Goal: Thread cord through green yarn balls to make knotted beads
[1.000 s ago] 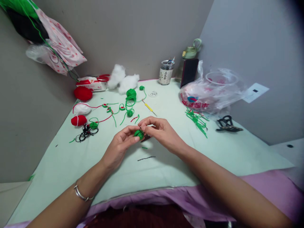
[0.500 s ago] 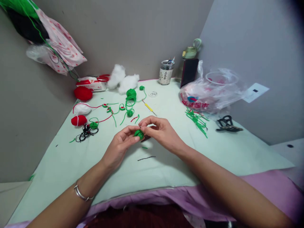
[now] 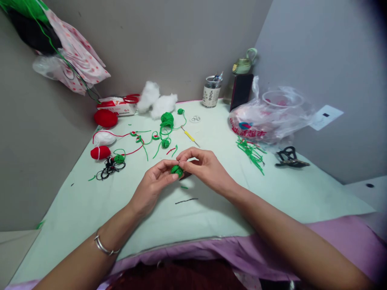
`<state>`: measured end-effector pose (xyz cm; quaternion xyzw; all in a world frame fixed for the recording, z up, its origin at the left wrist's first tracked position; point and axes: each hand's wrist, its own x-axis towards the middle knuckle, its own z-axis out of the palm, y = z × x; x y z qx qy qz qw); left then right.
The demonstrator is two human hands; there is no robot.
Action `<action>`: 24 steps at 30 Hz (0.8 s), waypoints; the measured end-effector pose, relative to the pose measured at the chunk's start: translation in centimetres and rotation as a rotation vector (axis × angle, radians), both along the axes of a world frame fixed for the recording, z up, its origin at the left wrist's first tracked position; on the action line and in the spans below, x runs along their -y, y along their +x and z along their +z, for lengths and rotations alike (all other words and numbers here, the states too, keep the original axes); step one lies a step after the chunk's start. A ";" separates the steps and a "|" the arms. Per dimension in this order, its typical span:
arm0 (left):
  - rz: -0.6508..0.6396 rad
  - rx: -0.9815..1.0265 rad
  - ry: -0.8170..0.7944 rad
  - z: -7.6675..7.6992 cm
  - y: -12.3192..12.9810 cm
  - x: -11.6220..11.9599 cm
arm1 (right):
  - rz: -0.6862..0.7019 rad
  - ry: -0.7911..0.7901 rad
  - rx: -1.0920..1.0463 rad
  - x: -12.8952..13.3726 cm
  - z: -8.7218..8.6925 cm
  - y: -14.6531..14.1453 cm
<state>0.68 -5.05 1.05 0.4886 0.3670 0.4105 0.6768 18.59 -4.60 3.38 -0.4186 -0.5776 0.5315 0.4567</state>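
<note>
Plain gray walls [image 3: 187, 44] meeting in a corner behind a table [image 3: 211, 217] with pale mint cover, light soft.

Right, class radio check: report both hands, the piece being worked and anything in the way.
Left bare hand: holding small rounded green yarn piece. Right bare hand: at its upper edge, grip unclear. Thin black strand: nearby, not in the way.

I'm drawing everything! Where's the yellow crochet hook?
In the head view, the yellow crochet hook lies right of the green yarn skein, just beyond the right hand.
</note>
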 end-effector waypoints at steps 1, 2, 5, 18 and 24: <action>0.003 -0.001 0.000 0.0 0.0 0.0 | 0.004 -0.004 0.002 0.0 0.0 0.0; 0.006 -0.002 0.002 0.1 0.0 0.0 | 0.010 -0.010 0.006 0.0 0.1 0.0; 0.007 -0.005 0.008 0.1 0.0 0.1 | 0.016 -0.008 0.029 0.0 0.3 0.1; -0.046 -0.196 0.113 -0.8 -0.3 -0.1 | -0.005 0.125 0.152 -0.3 -0.5 0.4; -0.082 -0.156 0.036 -0.7 -0.1 -0.2 | 0.039 0.061 0.069 -0.7 -0.4 0.9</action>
